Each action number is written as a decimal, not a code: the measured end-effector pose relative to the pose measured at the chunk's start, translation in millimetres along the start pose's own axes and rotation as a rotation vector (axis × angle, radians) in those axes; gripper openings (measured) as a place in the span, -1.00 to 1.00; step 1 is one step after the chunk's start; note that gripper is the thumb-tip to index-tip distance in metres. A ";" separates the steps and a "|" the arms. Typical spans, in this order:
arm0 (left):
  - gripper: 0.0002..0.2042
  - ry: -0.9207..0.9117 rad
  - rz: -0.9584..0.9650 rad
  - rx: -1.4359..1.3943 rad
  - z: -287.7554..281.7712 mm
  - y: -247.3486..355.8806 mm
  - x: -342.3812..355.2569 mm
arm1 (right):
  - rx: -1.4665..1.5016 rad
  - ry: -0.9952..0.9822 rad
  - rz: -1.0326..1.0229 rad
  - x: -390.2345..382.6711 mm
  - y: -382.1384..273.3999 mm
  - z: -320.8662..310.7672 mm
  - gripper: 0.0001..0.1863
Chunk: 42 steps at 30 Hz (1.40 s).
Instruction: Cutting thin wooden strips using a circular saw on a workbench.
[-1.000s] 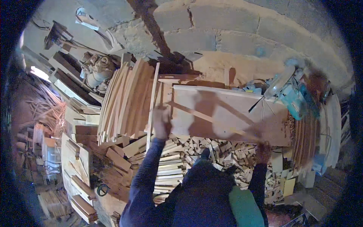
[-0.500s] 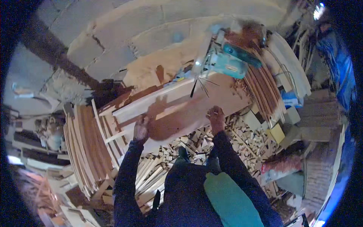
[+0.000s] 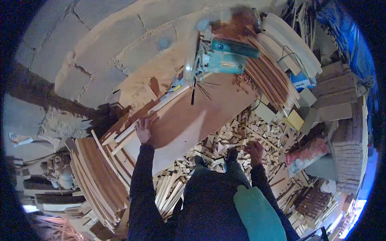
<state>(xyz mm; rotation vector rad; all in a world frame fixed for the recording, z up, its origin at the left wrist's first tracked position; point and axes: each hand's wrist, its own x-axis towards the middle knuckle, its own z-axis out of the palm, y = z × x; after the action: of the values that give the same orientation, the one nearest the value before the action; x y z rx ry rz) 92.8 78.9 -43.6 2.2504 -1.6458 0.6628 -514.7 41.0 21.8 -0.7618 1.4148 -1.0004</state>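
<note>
My left hand (image 3: 143, 130) lies with its fingers spread at the left part of a sloping wooden worktop (image 3: 225, 96), against pale wood strips (image 3: 125, 133) along its far edge. I see nothing held in it. Off the worktop's near edge, my right hand (image 3: 255, 153) hangs above a heap of small wood offcuts (image 3: 277, 138). Its fingers are curled together, and whatever may be in them is too small to make out. A teal machine (image 3: 225, 62) stands at the worktop's far right end, with thin dark rods (image 3: 203, 90) fanning out beside it.
Long boards (image 3: 94, 172) are stacked at the left, and brown planks (image 3: 269, 76) lie right of the machine. A block wall (image 3: 148, 28) rises behind. Loose pale sticks (image 3: 171, 190) lie by my feet. A red-and-white bag (image 3: 306, 154) sits at the right.
My right hand has moved off the worktop, right and toward me, over the offcuts. My left hand has shifted slightly left and farther away, its fingers spread. The whole view has turned a little.
</note>
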 end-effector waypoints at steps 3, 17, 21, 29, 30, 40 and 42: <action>-0.64 0.042 0.041 0.032 9.8 -10.3 -1.2 | -0.043 0.050 0.022 -14.4 2.9 -9.5 -0.74; -0.65 -0.190 -0.148 -0.464 -44.3 14.0 27.0 | -0.140 -0.067 0.015 -12.1 7.2 -11.8 -0.74; -0.64 -0.119 -0.169 -0.457 -32.0 15.3 27.7 | -0.192 -0.115 -0.014 -9.1 11.2 -12.3 -0.76; -0.55 -0.089 -0.057 0.116 4.2 11.5 11.0 | -0.182 -0.106 -0.061 -2.7 10.1 -13.8 -0.79; -0.54 -0.057 -0.014 0.101 8.5 18.6 15.2 | -0.182 -0.118 -0.116 1.9 3.9 -10.6 -0.80; -0.24 -0.351 -0.088 -0.169 5.7 87.5 93.7 | -0.254 -0.165 -0.355 14.0 -129.9 67.1 -0.77; -0.20 -0.347 -0.063 -0.139 6.1 85.9 94.4 | -0.245 -0.195 -0.337 5.8 -146.8 74.7 -0.76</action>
<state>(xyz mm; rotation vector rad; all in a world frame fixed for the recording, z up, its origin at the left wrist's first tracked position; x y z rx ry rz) 36.0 -28.7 -4.3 2.4033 -1.6983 0.1395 -456.9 -36.1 155.5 -1.2766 1.2763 -0.9849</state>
